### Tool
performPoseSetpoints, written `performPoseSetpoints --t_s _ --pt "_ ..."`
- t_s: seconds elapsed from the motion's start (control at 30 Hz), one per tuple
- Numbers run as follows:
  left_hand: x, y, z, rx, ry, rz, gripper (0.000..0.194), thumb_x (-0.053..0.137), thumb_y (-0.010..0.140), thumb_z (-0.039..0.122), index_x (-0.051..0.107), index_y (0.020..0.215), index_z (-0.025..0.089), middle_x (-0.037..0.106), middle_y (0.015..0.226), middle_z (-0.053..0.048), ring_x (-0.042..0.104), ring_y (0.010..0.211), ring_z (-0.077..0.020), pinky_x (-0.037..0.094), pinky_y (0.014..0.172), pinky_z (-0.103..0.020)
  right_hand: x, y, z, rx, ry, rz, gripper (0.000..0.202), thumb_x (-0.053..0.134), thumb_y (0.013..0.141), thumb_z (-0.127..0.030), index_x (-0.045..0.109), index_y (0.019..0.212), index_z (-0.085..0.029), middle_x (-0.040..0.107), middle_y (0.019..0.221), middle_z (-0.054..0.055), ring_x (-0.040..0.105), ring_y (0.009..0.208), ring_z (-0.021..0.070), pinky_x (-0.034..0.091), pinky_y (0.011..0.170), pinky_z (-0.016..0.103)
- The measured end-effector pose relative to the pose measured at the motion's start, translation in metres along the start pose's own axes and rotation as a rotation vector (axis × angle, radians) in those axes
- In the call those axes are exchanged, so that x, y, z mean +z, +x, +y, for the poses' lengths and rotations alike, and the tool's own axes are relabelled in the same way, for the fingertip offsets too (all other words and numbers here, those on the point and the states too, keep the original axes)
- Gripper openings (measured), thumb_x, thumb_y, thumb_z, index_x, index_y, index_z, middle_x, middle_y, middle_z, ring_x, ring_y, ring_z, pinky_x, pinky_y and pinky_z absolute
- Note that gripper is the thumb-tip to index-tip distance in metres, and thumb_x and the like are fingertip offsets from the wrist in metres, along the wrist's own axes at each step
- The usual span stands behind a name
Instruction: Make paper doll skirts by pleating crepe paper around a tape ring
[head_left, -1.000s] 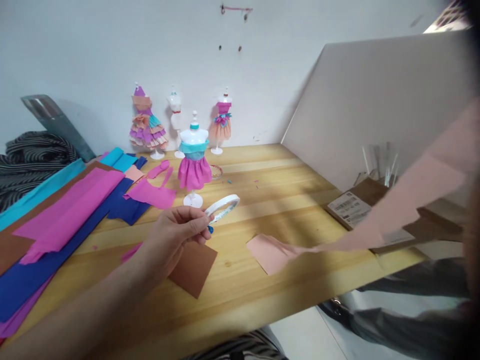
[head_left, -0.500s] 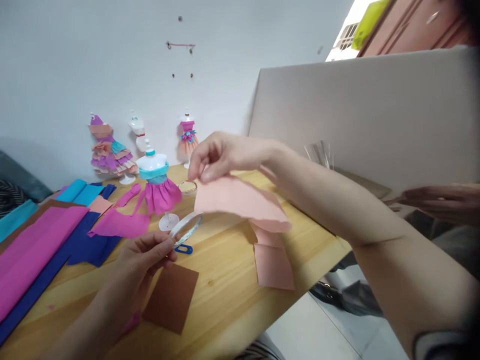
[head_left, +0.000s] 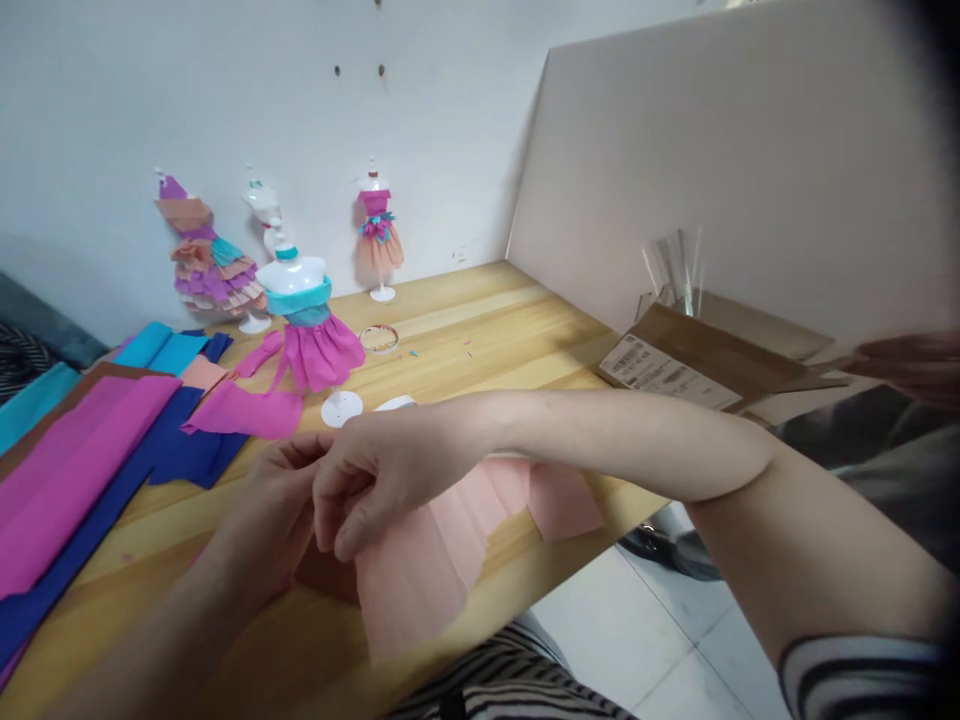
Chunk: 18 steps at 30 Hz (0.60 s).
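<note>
As R hand (head_left: 382, 475) swung down to L hand (head_left: 281, 500), peach strip (head_left: 420, 575) pinched in it & trailing on table (head_left: 487, 345), work prob. turned two-handed; L grip hidden, couldn't tell; tape (head_left: 396, 403) peeked out behind R hand.

Four mannequins (head_left: 321, 348), wearer's two hands (head_left: 386, 465)

No word or number can be read with certainty. White label (head_left: 666, 374) stands on slanted side of brown cardboard box (head_left: 720, 352). On label: dark print in separate blocks, some parts with stripes like barcode. Letters and digits too small and blurred, so brand, address or number cannot be told.
</note>
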<state>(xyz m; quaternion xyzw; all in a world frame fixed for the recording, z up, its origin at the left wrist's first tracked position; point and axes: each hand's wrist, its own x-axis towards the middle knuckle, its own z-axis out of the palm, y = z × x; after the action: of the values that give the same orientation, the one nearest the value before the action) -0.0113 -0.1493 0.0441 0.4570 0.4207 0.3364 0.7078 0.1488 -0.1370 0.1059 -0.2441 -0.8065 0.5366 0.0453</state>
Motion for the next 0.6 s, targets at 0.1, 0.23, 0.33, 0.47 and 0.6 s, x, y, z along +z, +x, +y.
performPoseSetpoints --t_s 0.1,0.23,0.33,0.47,0.6 --pt "0.001 0.001 0.002 -0.015 -0.057 0.079 0.016 0.084 0.054 0.017 0.07 0.061 0.015 0.067 0.055 0.0 0.059 0.046 -0.0102 0.048 0.045 -0.017 0.012 -0.001 0.007 -0.006 0.035 0.035 0.011 0.066 0.077 -0.002 0.066 0.077 -0.014 0.067 0.07 -0.007 0.064 0.073 0.0077 0.049 0.068 0.011" --pt "-0.002 0.003 0.0 -0.023 -0.065 0.103 0.021 0.085 0.058 0.025 0.069 0.065 0.013 0.067 0.057 -0.003 0.06 0.049 -0.011 0.049 0.047 -0.018 0.008 -0.033 0.004 -0.052 0.024 0.105 0.016 0.062 0.08 -0.004 0.067 0.092 -0.014 0.073 0.099 0.003 0.066 0.095 0.0126 0.05 0.084 0.018" --pt "-0.005 0.005 -0.001 0.014 -0.035 0.116 0.021 0.086 0.059 0.023 0.069 0.064 0.011 0.065 0.057 -0.002 0.057 0.051 -0.0065 0.045 0.048 -0.012 -0.014 -0.079 0.014 -0.061 -0.022 0.223 0.017 0.063 0.083 -0.022 0.066 0.096 -0.011 0.072 0.094 0.008 0.067 0.082 0.0145 0.051 0.074 0.023" --pt "-0.007 0.006 -0.001 0.012 -0.029 0.104 0.023 0.087 0.059 0.025 0.069 0.064 0.011 0.064 0.056 -0.002 0.056 0.05 -0.006 0.043 0.046 -0.011 -0.022 -0.136 0.056 0.506 -0.555 0.55 0.026 0.056 0.085 -0.034 0.06 0.069 -0.015 0.057 0.057 0.0 0.048 0.051 0.0111 0.036 0.049 0.024" --pt "-0.006 0.007 -0.002 0.002 -0.031 0.084 0.023 0.087 0.059 0.027 0.07 0.064 0.012 0.065 0.055 -0.002 0.055 0.049 -0.0064 0.044 0.045 -0.011 0.018 -0.162 0.097 0.927 -0.583 0.342 0.036 0.055 0.08 -0.037 0.047 0.051 -0.018 0.046 0.049 -0.001 0.037 0.045 0.0097 0.025 0.046 0.025"
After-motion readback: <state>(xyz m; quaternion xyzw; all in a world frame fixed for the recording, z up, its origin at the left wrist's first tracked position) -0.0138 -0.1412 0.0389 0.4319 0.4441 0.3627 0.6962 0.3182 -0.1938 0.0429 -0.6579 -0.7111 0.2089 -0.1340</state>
